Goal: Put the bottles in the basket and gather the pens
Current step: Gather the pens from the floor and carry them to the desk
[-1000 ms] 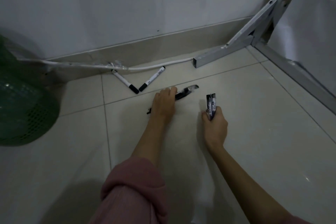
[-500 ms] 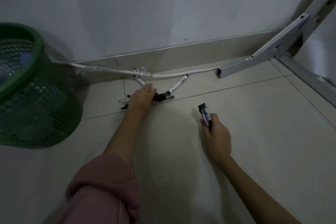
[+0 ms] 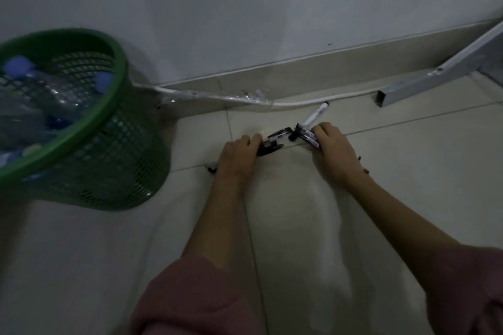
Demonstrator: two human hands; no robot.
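On the tiled floor my left hand (image 3: pixel 239 155) is closed around several dark pens (image 3: pixel 268 148) whose tips stick out to the right. My right hand (image 3: pixel 330 148) grips a bundle of black-and-white pens (image 3: pixel 307 135) and rests them on the floor close to the left hand's pens. A white marker (image 3: pixel 315 115) lies just beyond the bundle, angled toward the wall, and a dark pen (image 3: pixel 279 133) lies between the hands. At the left stands a green mesh basket (image 3: pixel 114 128) holding clear plastic bottles with blue caps (image 3: pixel 40 90).
A white cable (image 3: pixel 234 98) runs along the skirting board behind the pens. A grey metal bracket (image 3: pixel 435 76) leans against the wall at the right. My pink sleeves fill the bottom edge of the view.
My right hand has moved forward and left with its pen bundle, down to the floor beside my left hand. The view has shifted right, so the basket shows more fully.
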